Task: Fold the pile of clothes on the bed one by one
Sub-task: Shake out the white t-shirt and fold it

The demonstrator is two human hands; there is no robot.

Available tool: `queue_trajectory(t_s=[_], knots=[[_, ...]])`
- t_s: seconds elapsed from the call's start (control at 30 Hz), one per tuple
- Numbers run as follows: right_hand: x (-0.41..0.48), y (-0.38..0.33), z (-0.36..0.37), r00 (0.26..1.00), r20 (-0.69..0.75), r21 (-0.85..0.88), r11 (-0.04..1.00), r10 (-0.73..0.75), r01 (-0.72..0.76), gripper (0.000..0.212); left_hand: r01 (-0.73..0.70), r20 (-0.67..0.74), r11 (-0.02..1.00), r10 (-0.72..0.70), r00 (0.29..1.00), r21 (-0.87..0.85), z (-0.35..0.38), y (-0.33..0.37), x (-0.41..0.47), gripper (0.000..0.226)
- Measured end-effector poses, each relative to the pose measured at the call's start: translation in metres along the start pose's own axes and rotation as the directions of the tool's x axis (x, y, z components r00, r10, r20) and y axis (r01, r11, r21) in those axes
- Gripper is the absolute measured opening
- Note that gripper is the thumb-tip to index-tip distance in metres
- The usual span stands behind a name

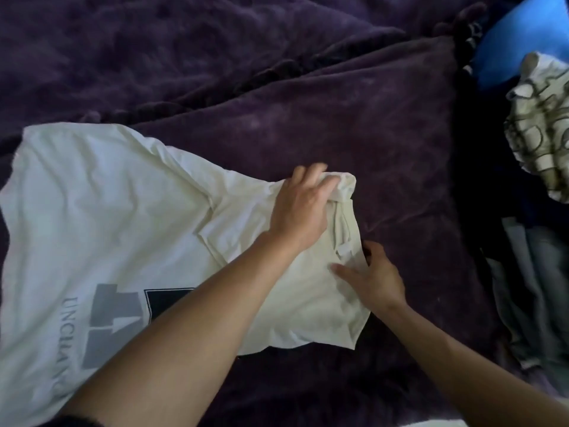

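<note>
Lettering in pale grey ran sideways along the lower part of the white T-shirt (107, 211), reading "UNCHA" before the rest slid under the left forearm and off the bottom edge (the last letters were too faint to make out). Beside it sat a grey block print and a dark navy rectangle, also partly covered by the arm. A small white tag (344, 251) showed inside the collar; nothing on it could be read. The T-shirt lay spread on the bed (338, 103), over its purple blanket (154, 41), creased, with one sleeve folded in over the chest. The left hand (300, 211) gripped a bunch of cloth at the far shoulder, fingers (317, 180) curled over it. The right hand (377, 277) pinched the shirt's edge by the collar, thumb on top, the other fingers tucked at the edge. At the right lay a patterned cloth (538, 127), a blue thing (523, 35) cut off by the frame, and rumpled grey-blue clothes (535, 288).
</note>
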State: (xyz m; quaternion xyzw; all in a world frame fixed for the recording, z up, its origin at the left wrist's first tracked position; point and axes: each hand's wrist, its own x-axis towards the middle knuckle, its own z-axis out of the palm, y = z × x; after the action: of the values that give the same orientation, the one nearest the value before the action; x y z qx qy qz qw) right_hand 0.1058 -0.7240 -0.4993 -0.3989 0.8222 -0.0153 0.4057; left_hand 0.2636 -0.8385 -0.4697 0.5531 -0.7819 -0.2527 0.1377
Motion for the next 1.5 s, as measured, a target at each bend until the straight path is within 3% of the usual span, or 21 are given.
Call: queue_trajectory(t_s=[0.1,0.17,0.27,0.37,0.47,0.57,0.63,0.7,0.73,0.8,0.87,0.93,1.0,1.07,1.13,1.23,1.33,1.47,1.5], knots=[[-0.014,0.019,0.009,0.993,0.100,0.016,0.997,0.068,-0.070,0.054,-0.072,0.300,0.988,0.027,0.954,0.138,0.024,0.013,0.049,0.081],[-0.028,0.029,0.007,0.982,0.176,0.167,0.982,0.064,-0.093,0.037,-0.039,0.396,0.993,-0.009,0.918,0.113,0.026,0.010,0.066,0.069],[-0.061,0.026,-0.007,0.977,0.185,0.394,0.919,-0.106,0.025,0.022,0.019,0.343,0.998,-0.040,0.939,0.064,-0.008,-0.012,0.076,0.045],[-0.104,-0.018,-0.007,0.921,0.227,0.504,0.847,-0.317,0.167,0.021,0.013,0.266,0.999,-0.022,0.964,0.034,-0.074,-0.045,0.071,0.029],[-0.135,-0.076,0.030,0.807,0.376,0.495,0.835,-0.456,0.241,0.022,0.067,0.217,0.993,-0.086,0.972,0.094,-0.138,-0.091,0.042,0.021],[-0.147,-0.123,0.075,0.643,0.605,0.382,0.880,-0.469,0.282,0.048,0.242,0.219,0.948,-0.285,0.933,0.206,-0.180,-0.152,-0.004,0.036],[-0.140,-0.132,0.092,0.639,0.595,0.225,0.864,-0.488,0.450,0.051,0.410,0.138,0.857,-0.468,0.873,0.311,-0.192,-0.191,-0.044,0.046],[-0.131,-0.126,0.093,0.674,0.417,-0.008,0.739,-0.610,0.674,0.040,0.500,0.025,0.799,-0.538,0.843,0.335,-0.188,-0.213,-0.094,0.039],[-0.128,-0.119,0.092,0.645,0.320,-0.112,0.648,-0.694,0.753,0.037,0.519,-0.018,0.793,-0.542,0.840,0.319,-0.180,-0.217,-0.123,0.033],[-0.124,-0.101,0.095,0.501,0.215,-0.221,0.458,-0.838,0.861,0.033,0.496,-0.069,0.823,-0.498,0.864,0.278,-0.155,-0.213,-0.185,0.019],[-0.129,-0.085,0.106,0.374,0.223,-0.296,0.303,-0.900,0.906,0.039,0.417,-0.047,0.863,-0.422,0.905,0.285,-0.127,-0.201,-0.248,0.013],[-0.140,-0.073,0.127,0.328,0.349,-0.385,0.185,-0.878,0.904,0.056,0.337,0.017,0.888,-0.360,0.933,0.313,-0.102,-0.192,-0.307,0.027],[-0.150,-0.066,0.151,0.403,0.459,-0.493,0.151,-0.792,0.857,0.073,0.304,0.119,0.880,-0.368,0.922,0.366,-0.081,-0.194,-0.355,0.045],[-0.150,-0.066,0.170,0.495,0.445,-0.605,0.157,-0.747,0.780,0.078,0.299,0.181,0.851,-0.407,0.895,0.432,-0.070,-0.206,-0.385,0.069],[-0.144,-0.067,0.183,0.558,0.387,-0.666,0.196,-0.734,0.720,0.078,0.342,0.136,0.825,-0.442,0.887,0.450,-0.071,-0.227,-0.399,0.080],[-0.136,-0.064,0.191,0.536,0.261,-0.638,0.274,-0.803,0.720,0.059,0.403,0.043,0.806,-0.464,0.885,0.433,-0.088,-0.256,-0.405,0.072],[-0.143,-0.066,0.184,0.519,0.134,-0.554,0.370,-0.844,0.745,0.051,0.331,-0.008,0.848,-0.360,0.933,0.415,-0.119,-0.274,-0.411,0.043],[-0.158,-0.086,0.151,0.774,0.077,-0.463,0.665,-0.628,0.586,0.046,0.366,-0.036,0.877,-0.374,0.927,0.310,-0.188,-0.285,-0.396,0.038],[-0.157,-0.095,0.140,0.807,0.080,-0.448,0.702,-0.586,0.554,0.043,0.390,-0.059,0.878,-0.389,0.919,0.276,-0.207,-0.286,-0.383,0.038]])
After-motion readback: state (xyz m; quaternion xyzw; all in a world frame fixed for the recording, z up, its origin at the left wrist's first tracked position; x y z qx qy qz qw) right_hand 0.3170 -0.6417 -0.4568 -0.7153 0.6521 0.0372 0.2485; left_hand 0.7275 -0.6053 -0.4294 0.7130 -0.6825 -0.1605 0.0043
